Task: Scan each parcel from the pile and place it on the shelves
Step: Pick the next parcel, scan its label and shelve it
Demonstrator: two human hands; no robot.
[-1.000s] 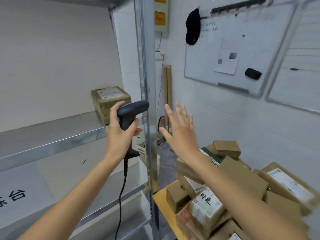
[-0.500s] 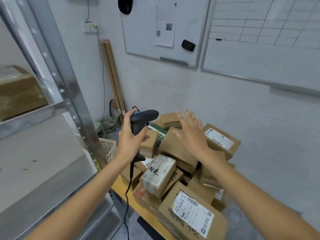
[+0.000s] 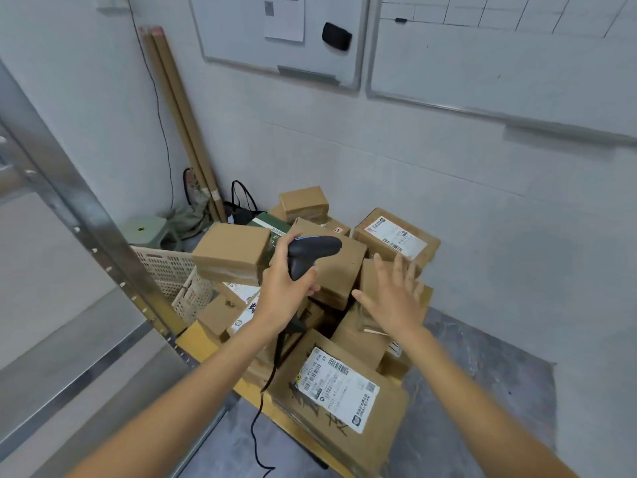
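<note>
Left hand (image 3: 286, 288) grips the handle of a black barcode scanner (image 3: 310, 251), fingers wrapped round it, scanner head aimed right and away over the pile. Its cable (image 3: 265, 391) trails down off the near edge of the yellow platform (image 3: 200, 343). Held at chest height above the boxes, likely so it is ready to fire once a label is turned up.

Right hand (image 3: 393, 298) is empty, fingers spread and straight, palm down above the middle of the pile. It touches nothing that can be made out; slightly blurred. Judged: reaching in to pick the next parcel.

The parcels are a loose heap of brown cardboard boxes on the platform, against the far wall. Nearest, a large box with a white label (image 3: 339, 391) face up, so scannable as it lies. Far right, a labelled box (image 3: 396, 236) also shows its label. A plain box (image 3: 232, 251) at far left and a small box (image 3: 303, 201) on top at the back show no label, so would need turning.

Shelf upright (image 3: 86, 236), metal, runs diagonally at left; the shelves themselves lie left of it. A cream perforated basket (image 3: 172, 274) sits between upright and pile. Whiteboard (image 3: 241, 36) on the far wall.

Many parcels remain; task seems far from done.
</note>
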